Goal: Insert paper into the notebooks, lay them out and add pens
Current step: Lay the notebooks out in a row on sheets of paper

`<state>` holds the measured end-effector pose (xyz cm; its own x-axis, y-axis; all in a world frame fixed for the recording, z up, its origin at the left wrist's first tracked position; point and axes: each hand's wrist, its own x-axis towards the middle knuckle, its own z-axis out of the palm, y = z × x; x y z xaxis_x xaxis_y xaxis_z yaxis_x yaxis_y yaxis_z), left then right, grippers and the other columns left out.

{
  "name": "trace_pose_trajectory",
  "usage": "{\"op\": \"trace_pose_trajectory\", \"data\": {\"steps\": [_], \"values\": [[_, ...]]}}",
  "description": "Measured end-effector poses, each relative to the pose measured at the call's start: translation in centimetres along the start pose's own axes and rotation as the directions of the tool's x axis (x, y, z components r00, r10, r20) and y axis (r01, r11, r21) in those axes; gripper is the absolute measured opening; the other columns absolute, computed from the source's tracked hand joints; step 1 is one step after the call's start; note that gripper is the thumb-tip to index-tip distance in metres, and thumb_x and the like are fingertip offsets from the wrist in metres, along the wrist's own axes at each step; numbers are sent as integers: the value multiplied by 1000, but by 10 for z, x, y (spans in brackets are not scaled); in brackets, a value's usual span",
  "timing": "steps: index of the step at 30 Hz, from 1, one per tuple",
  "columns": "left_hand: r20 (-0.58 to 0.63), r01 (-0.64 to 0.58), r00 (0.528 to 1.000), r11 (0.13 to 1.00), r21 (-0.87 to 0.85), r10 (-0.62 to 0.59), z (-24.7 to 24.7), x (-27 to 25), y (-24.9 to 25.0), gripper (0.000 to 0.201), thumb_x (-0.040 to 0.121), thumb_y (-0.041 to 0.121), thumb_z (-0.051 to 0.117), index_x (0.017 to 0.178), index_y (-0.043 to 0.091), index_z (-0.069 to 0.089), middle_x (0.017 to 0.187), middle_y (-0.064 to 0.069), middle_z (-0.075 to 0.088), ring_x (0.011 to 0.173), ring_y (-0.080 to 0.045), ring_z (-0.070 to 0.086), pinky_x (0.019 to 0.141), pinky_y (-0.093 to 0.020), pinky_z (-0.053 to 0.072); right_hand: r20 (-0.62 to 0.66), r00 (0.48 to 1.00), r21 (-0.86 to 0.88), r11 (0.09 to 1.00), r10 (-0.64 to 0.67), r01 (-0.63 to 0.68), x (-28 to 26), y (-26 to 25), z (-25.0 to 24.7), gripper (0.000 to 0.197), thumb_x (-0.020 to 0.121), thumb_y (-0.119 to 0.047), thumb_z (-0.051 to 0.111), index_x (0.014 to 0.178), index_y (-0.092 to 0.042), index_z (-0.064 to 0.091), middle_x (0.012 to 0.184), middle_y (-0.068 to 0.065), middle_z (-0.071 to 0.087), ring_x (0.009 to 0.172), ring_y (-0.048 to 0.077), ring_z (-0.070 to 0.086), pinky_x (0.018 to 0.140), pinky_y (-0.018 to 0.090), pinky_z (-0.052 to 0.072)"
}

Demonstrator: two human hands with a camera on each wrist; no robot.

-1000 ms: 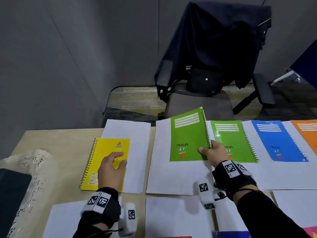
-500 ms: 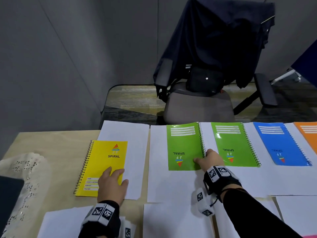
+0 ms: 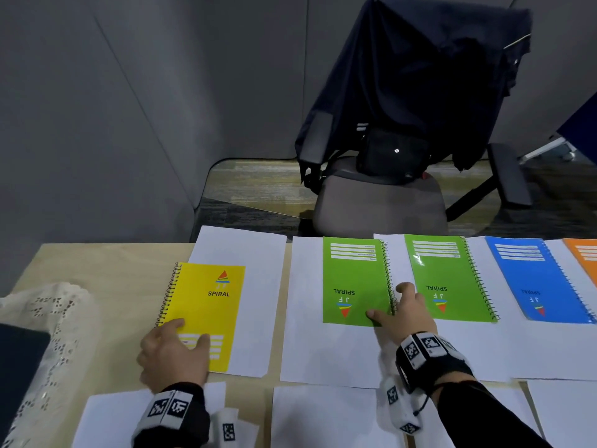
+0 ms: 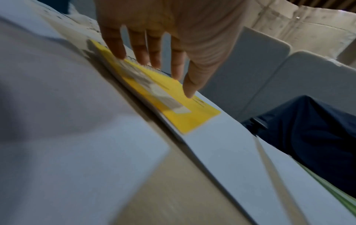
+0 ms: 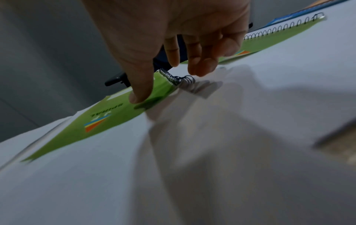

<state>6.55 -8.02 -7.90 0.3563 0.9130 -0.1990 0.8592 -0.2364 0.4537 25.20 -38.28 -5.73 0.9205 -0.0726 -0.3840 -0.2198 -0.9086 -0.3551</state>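
Note:
A yellow spiral notebook (image 3: 206, 305) (image 4: 173, 109) lies on a white sheet (image 3: 252, 286) at the left of the table. My left hand (image 3: 174, 354) (image 4: 159, 50) rests on its near end with straight fingers. A green spiral notebook (image 3: 352, 279) (image 5: 108, 117) lies flat on another sheet (image 3: 303, 334). My right hand (image 3: 403, 315) (image 5: 173, 64) touches its near right corner by the spiral, thumb on the cover, fingers loosely bent over the coil. No pens are in view.
A second green notebook (image 3: 449, 279), a blue one (image 3: 536, 279) and an orange one (image 3: 584, 257) lie in a row to the right on sheets. More sheets (image 3: 323, 418) lie along the near edge. A lace cloth (image 3: 48, 324) sits at the left. A draped office chair (image 3: 413, 124) stands behind the table.
The green notebook, held tilted up a second ago, now lies flat on its sheet. My left hand has slid back toward the yellow notebook's near end.

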Motion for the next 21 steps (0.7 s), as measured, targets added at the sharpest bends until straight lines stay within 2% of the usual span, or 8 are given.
{"op": "trace_pose_trajectory", "data": {"steps": [5, 7, 9, 11, 14, 18, 19, 21], "values": [[108, 236, 966, 972, 9, -236, -19, 26, -16, 93, 61, 36, 87, 135, 11, 36, 130, -26, 44, 118, -44, 45, 93, -54, 40, -3, 998, -59, 996, -61, 61, -15, -3, 6, 63, 77, -41, 73, 127, -26, 39, 124, 4, 45, 110, 28, 55, 92, 42, 45], [149, 267, 955, 961, -70, -255, -22, 35, -17, 86, 63, 29, 87, 132, 7, 40, 127, -25, 52, 114, -43, 52, 92, -50, 44, -10, 996, -149, 985, -89, 87, -21, -11, 4, 63, 77, -45, 71, 127, -29, 38, 124, 1, 45, 111, 26, 54, 92, 41, 41], [125, 237, 968, 955, -178, -216, -25, 38, -15, 60, 69, 17, 83, 121, 3, 56, 116, -24, 63, 103, -41, 59, 87, -44, 47, -19, 992, -198, 973, -126, 120, -26, -22, 1, 64, 77, -46, 70, 129, -30, 37, 125, 0, 46, 112, 25, 54, 93, 40, 39], [43, 151, 988, 935, -319, -145, -33, 38, -8, 41, 73, 7, 77, 112, 3, 65, 108, -21, 68, 96, -37, 62, 83, -37, 47, -18, 983, -180, 968, -183, 177, -31, -36, -4, 64, 77, -44, 70, 130, -31, 37, 126, -1, 46, 113, 24, 53, 93, 40, 38], [-95, -42, 995, 818, -574, -15, -52, 33, 11, 26, 76, 1, 73, 100, 10, 68, 98, -15, 69, 83, -24, 60, 74, -25, 45, -35, 933, -103, 930, -359, 354, -40, -62, -15, 57, 79, -34, 69, 129, -30, 41, 125, -3, 47, 113, 22, 53, 92, 38, 37], [-235, -305, 952, 681, -666, 196, -90, 19, 48, 24, 77, 0, 71, 82, 22, 69, 82, -2, 68, 69, 1, 56, 73, -8, 45, -106, 751, -56, 758, -652, 650, -59, -107, -23, 50, 78, -19, 69, 123, -24, 49, 118, -1, 54, 111, 24, 55, 88, 39, 45], [-268, -376, 926, 669, -641, 264, -99, 12, 59, 26, 76, -2, 71, 81, 24, 69, 81, 3, 67, 72, 2, 57, 75, -8, 44, -130, 696, -61, 706, -706, 705, -64, -118, -24, 52, 77, -18, 70, 124, -24, 50, 119, 0, 54, 109, 26, 55, 87, 41, 46], [-342, -538, 843, 645, -543, 415, -116, -2, 78, 32, 73, -5, 71, 80, 26, 69, 82, 12, 65, 83, -10, 58, 88, -25, 47, -143, 621, -111, 636, -771, 764, -76, -137, -23, 63, 75, -18, 72, 132, -26, 46, 128, 0, 50, 111, 28, 54, 88, 43, 46]]}}
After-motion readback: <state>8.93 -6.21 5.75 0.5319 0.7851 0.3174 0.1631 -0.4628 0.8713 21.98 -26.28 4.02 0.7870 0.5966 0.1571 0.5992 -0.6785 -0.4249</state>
